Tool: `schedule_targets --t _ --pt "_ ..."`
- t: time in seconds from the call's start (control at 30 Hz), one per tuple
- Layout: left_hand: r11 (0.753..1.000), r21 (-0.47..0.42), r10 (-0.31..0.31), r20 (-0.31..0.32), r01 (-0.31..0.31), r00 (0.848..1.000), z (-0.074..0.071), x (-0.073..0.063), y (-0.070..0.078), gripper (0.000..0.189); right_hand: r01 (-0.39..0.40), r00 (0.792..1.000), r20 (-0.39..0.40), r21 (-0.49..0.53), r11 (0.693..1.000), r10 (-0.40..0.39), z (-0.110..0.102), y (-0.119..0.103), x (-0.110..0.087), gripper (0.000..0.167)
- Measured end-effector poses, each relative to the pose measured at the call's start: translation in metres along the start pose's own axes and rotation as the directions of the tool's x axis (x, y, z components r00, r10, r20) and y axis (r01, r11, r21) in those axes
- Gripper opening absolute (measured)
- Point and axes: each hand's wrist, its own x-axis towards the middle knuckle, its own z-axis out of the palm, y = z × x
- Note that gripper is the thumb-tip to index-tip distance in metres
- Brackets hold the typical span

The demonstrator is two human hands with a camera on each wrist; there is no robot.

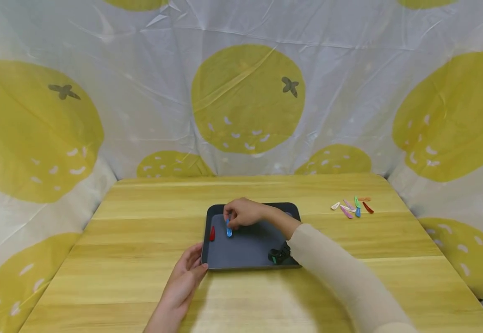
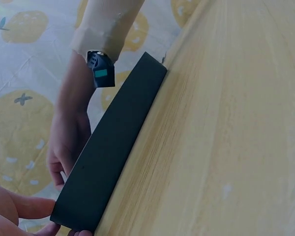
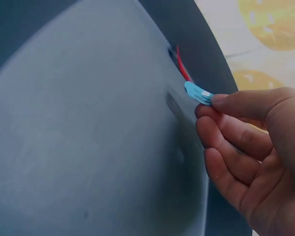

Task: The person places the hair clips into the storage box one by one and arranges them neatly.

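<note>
A dark grey rectangular tray (image 1: pixel 241 255) lies on the table, and my left hand (image 1: pixel 185 277) grips its near left corner. In the left wrist view the thumb (image 2: pixel 35 207) presses the tray's rim while other fingertips show at its lower edge. My right hand (image 1: pixel 244 212) is over the tray's left half, pinching a light-blue snap hair clip (image 3: pixel 197 93) between thumb and fingers. In the right wrist view the clip appears just above the tray floor. To its left, a red hair clip (image 1: pixel 212 233) lies inside the tray beside the left wall.
On the wooden table (image 1: pixel 150 231), right of the tray, lies a loose cluster of several hair clips, including a green clip (image 1: pixel 356 201), a dark red clip (image 1: pixel 368 207) and a white clip (image 1: pixel 335 206). A fruit-print curtain (image 1: pixel 150 106) hangs behind the table.
</note>
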Motion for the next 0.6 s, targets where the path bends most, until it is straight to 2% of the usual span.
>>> schedule_targets --t 0.17,0.43,0.6 --pt "1.0 0.005 0.014 0.01 -0.014 1.0 -0.003 0.001 -0.003 0.064 -0.01 1.0 0.018 -0.003 1.0 0.01 0.008 -0.003 0.011 0.003" --pt "1.0 0.004 0.001 0.004 -0.001 1.0 -0.003 0.002 -0.002 0.063 -0.023 1.0 0.02 0.007 1.0 0.023 0.018 -0.007 0.02 0.011" --pt "1.0 0.001 -0.01 0.003 0.01 1.0 -0.002 0.002 -0.002 0.062 -0.019 1.0 0.004 -0.051 0.999 0.019 0.021 -0.009 0.023 0.009"
